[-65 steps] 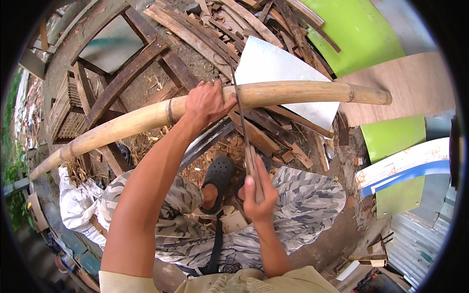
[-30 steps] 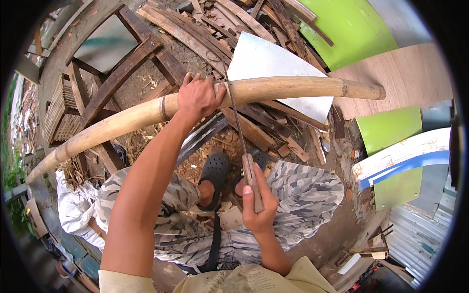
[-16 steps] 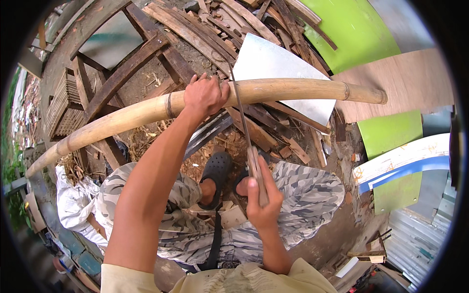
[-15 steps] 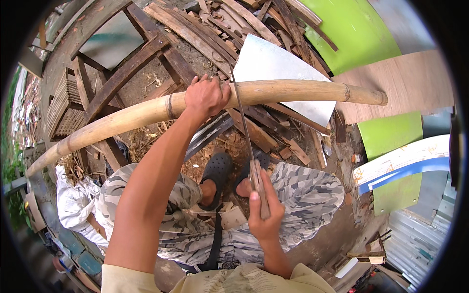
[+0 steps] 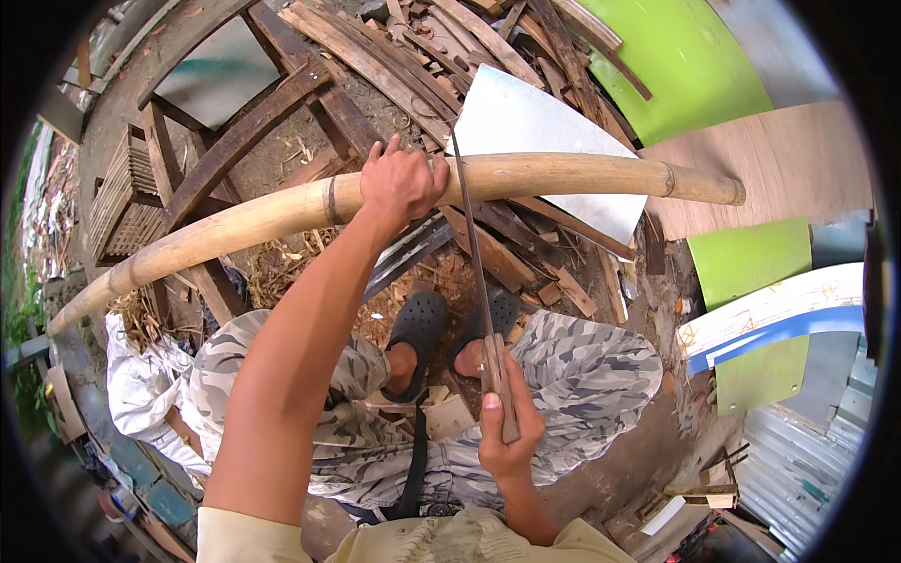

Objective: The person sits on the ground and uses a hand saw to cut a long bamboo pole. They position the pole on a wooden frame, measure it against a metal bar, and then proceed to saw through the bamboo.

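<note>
A long, pale bamboo pole (image 5: 563, 174) lies across the view, from the far right to the lower left. My left hand (image 5: 402, 181) is closed over it, right of a dark node. Just right of those fingers, the thin blade of a saw (image 5: 476, 253) crosses the pole, seen nearly edge-on; its teeth cannot be made out. My right hand (image 5: 511, 418) is wrapped round the saw's wooden handle, low over my lap, with the thumb along it. How deep the blade sits in the bamboo is hidden.
Beneath the pole stand a dark wooden frame (image 5: 246, 150) and scrap boards (image 5: 375, 66). A white sheet (image 5: 526, 117) and a plywood sheet (image 5: 770, 164) lie beyond. My feet in dark clogs (image 5: 418, 333) are under the blade. Corrugated metal (image 5: 779, 469) lies at lower right.
The saw has slid back toward me along its length, my right hand moving down with it. My left hand keeps its hold on the bamboo pole, shifted very slightly right in the view.
</note>
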The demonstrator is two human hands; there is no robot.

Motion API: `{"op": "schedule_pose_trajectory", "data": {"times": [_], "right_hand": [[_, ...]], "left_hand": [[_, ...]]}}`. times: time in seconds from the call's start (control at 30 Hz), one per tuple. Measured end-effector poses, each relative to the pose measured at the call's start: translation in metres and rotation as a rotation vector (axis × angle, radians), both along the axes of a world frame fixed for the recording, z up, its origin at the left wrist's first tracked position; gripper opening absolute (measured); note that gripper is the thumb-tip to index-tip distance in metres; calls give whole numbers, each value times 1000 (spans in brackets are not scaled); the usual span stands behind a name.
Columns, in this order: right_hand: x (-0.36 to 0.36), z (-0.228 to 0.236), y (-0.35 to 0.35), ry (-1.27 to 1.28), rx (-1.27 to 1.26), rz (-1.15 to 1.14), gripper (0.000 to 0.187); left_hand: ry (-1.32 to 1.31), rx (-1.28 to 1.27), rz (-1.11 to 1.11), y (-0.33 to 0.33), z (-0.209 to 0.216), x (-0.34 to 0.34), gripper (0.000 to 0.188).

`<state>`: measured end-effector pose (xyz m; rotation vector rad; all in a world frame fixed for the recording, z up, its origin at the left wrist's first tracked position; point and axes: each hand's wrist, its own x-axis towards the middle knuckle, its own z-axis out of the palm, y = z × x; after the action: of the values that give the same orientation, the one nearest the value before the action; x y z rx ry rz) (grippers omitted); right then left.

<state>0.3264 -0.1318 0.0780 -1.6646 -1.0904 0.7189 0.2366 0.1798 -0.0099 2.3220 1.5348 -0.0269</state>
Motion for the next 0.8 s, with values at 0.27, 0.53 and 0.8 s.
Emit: {"op": "schedule_pose_trajectory", "data": {"times": [0.27, 0.53, 0.8], "right_hand": [[2, -31, 111, -14, -7, -43, 45], [4, 5, 18, 45, -4, -9, 47], [5, -29, 64, 4, 1, -30, 45]], "left_hand": [[0, -29, 30, 2, -1, 3, 66], [14, -39, 15, 2, 2, 3, 65], [-49, 34, 33, 0, -10, 2, 65]]}}
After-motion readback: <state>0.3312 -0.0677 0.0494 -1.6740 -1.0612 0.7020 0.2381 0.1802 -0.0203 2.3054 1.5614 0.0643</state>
